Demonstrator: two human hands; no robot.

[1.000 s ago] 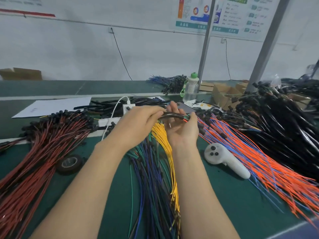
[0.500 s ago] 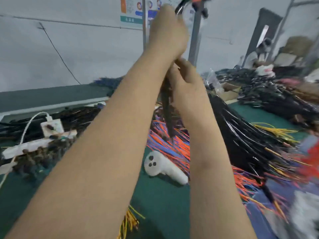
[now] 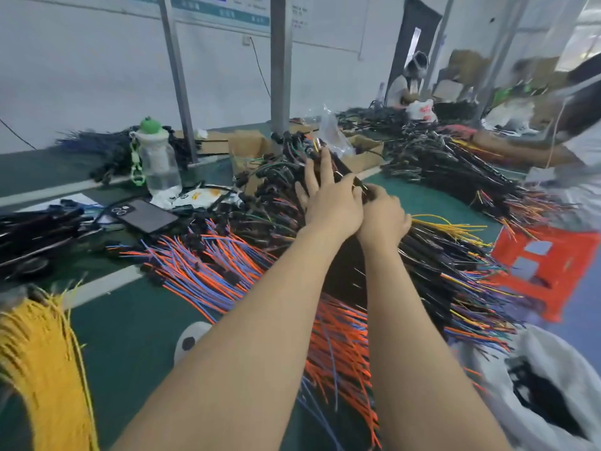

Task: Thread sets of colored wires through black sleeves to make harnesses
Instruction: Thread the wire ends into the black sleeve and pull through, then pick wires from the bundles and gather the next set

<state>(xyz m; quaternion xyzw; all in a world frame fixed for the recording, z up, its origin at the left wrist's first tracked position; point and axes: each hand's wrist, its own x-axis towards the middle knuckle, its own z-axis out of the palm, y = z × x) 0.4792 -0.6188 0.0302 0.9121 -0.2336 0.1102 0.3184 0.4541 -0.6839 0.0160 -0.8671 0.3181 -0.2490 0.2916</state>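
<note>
On my feed the matte green table (image 3: 136, 336) fills the lower view, and most of it lies under wire. The largest mass is the heap of sleeved harnesses (image 3: 448, 265): glossy black tubes whose thin coloured tails fan out toward the right. Just left of it spreads a flat sheaf of orange and blue wires (image 3: 208, 265), thin and straight, some ending in small black plugs. A dense, curved brush of yellow wires (image 3: 39, 369) is cut off by the lower left corner. At the lower right a crumpled white plastic bag (image 3: 559, 369) holds something black that I cannot make out. Above it sits a flat red-orange piece (image 3: 553, 268) with grey squares, too blurred for me to name.

Both bare forearms reach up the middle. The left hand (image 3: 331, 203) has its fingers straight and slightly spread. They lie along a black sleeve (image 3: 341, 169) that slants up over the far end of the heap, with the thumb against the sleeve's side. The right hand (image 3: 383, 216) touches the left, knuckles toward me, its fingers curled in on the sleeve's near end. Its fingertips are hidden, so I cannot see any wire ends there.

A clear, ribbed water bottle (image 3: 159, 157) with a green cap stands well left of the hands. A dark phone (image 3: 146, 216) lies camera side up near it. A rounded white controller (image 3: 190, 340) shows from under the left forearm, mostly covered.
</note>
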